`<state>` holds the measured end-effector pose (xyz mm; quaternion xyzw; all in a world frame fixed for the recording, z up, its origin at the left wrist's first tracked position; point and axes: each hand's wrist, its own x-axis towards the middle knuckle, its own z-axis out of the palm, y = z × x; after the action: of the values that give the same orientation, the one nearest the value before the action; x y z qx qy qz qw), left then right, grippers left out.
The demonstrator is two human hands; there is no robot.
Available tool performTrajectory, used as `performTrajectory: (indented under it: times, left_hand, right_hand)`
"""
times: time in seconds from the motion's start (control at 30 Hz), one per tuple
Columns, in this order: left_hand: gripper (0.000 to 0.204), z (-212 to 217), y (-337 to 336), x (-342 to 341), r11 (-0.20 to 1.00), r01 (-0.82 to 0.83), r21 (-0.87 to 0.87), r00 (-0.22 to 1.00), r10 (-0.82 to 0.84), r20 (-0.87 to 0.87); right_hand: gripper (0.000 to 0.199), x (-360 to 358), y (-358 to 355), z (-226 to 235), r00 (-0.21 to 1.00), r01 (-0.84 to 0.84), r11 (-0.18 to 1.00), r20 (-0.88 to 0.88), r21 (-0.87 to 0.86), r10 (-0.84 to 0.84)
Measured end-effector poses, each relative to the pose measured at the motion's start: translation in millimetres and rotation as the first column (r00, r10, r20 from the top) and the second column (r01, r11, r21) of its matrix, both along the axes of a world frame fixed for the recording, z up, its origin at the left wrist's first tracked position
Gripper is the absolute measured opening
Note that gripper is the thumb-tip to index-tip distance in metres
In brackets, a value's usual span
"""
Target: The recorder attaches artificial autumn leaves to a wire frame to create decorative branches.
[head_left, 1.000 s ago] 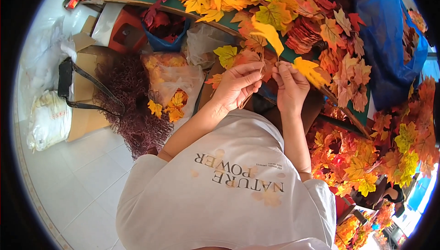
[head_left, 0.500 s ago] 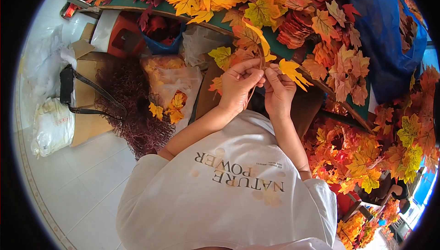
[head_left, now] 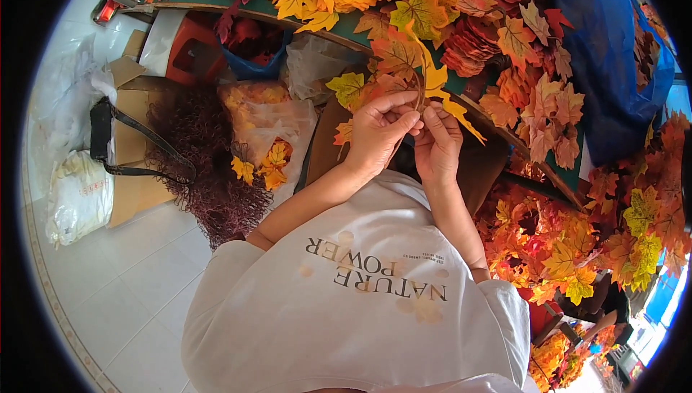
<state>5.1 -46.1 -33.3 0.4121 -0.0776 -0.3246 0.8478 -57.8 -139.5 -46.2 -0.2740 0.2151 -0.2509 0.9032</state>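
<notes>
My left hand (head_left: 380,132) is closed around a thin brown artificial stem (head_left: 422,85), which curves upward past the fingers. Close beside it, my right hand (head_left: 437,149) pinches at the same spot, thumb against fingers, by the base of a yellow artificial maple leaf (head_left: 457,113). Another yellow leaf (head_left: 432,74) stands behind the stem, above the fingertips. The exact joint between leaf and stem is hidden by my fingers. Orange leaves (head_left: 396,56) and a yellow-green leaf (head_left: 346,89) show just beyond my left hand.
Ahead, a green-topped table (head_left: 346,30) carries piles of yellow, orange and red leaves (head_left: 472,46). A blue bag (head_left: 613,69) hangs at the right, above leaf garlands (head_left: 562,242). At left are dark curly stems (head_left: 209,170), a plastic bag of leaves (head_left: 267,115) and a cardboard box (head_left: 137,184).
The yellow leaf by my right hand has turned and now slants closer to the stem. The other yellow leaf shows more of its face. Both hands stay together at the stem.
</notes>
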Motion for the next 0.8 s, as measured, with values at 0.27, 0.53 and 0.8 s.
performTrajectory:
  times: [0.27, 0.53, 0.8]
  left_hand:
    - [0.033, -1.2, -0.3, 1.0, 1.0, -0.008, 0.0, 1.0, 0.008, -0.012]
    - [0.033, -1.7, -2.6, 1.1, 1.0, -0.009, 0.004, 1.0, 0.009, -0.004]
    - [0.033, -2.6, -3.9, 1.5, 1.0, -0.005, 0.027, 1.0, 0.005, -0.007]
  right_hand:
    - [0.011, 0.9, -1.8, -2.2, 1.0, 0.012, 0.999, 0.01, 0.038, -0.013]
    - [0.012, 1.7, -2.2, -2.8, 1.0, 0.023, 0.999, 0.012, 0.028, -0.023]
    - [0.012, 1.4, -3.1, -5.6, 0.999, 0.031, 0.999, 0.028, 0.024, -0.031]
